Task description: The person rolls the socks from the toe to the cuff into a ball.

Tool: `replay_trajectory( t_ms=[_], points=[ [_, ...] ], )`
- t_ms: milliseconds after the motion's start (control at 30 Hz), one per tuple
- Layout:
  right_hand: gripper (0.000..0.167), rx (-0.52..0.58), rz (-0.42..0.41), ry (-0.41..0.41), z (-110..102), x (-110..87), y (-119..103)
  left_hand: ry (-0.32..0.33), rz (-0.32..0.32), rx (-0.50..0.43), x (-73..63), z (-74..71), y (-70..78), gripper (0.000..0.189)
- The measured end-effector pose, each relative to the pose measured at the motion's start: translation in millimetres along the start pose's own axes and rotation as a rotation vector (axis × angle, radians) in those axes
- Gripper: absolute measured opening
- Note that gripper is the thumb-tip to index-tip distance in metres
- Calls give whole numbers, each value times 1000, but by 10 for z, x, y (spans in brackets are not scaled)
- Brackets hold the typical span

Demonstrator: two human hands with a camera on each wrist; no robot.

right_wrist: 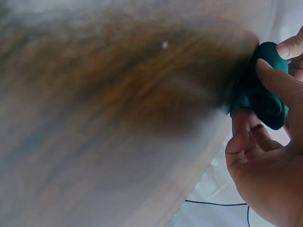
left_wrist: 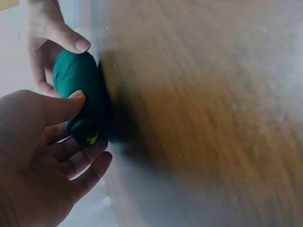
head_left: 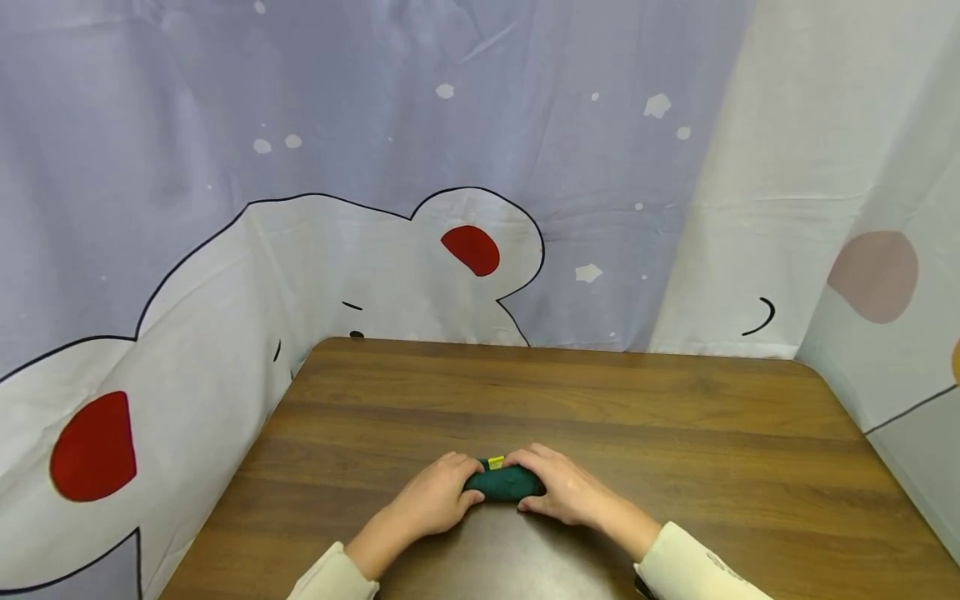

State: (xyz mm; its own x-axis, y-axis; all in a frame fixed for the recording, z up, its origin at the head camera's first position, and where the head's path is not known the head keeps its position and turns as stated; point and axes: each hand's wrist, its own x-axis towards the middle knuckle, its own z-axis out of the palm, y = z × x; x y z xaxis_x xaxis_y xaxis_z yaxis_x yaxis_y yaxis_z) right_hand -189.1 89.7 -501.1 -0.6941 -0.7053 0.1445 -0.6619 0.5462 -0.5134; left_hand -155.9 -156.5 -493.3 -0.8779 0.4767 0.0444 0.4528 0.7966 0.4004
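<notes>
A dark green rolled-up cloth [head_left: 504, 484] lies across the near middle of the table, with a small yellow patch [head_left: 496, 462] showing at its far side. My left hand [head_left: 438, 497] holds the roll's left end, thumb on the near side and fingers over the far side. At the other end, my right hand [head_left: 566, 486] grips it the same way. In the left wrist view, the thumb presses the cloth [left_wrist: 78, 78] and the fingertips are at its end. The right wrist view shows spiralled layers at the end of the cloth [right_wrist: 267, 101].
The brown wooden table [head_left: 637, 417] has rounded far corners. A printed curtain [head_left: 600, 167] in pale purple and white hangs behind the table and along both sides, close to its edges. Cream sleeves [head_left: 693, 562] cover both forearms.
</notes>
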Motion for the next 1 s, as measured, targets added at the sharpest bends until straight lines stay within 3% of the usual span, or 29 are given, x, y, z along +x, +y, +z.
replay_trajectory(
  t_ms=[167,367,700,1000],
  points=[
    [41,0,-8,35,8,-9,9,-7,-7,-15,-9,-30,6,27],
    [34,25,-4,40,-2,19,32,47,11,12,-21,-11,-4,32],
    [29,55,31,-18,-54,106,69,139,75,142,-13,24,-4,30],
    [37,5,58,-39,-31,87,62,85,77,113,31,29,-43,25]
  ],
)
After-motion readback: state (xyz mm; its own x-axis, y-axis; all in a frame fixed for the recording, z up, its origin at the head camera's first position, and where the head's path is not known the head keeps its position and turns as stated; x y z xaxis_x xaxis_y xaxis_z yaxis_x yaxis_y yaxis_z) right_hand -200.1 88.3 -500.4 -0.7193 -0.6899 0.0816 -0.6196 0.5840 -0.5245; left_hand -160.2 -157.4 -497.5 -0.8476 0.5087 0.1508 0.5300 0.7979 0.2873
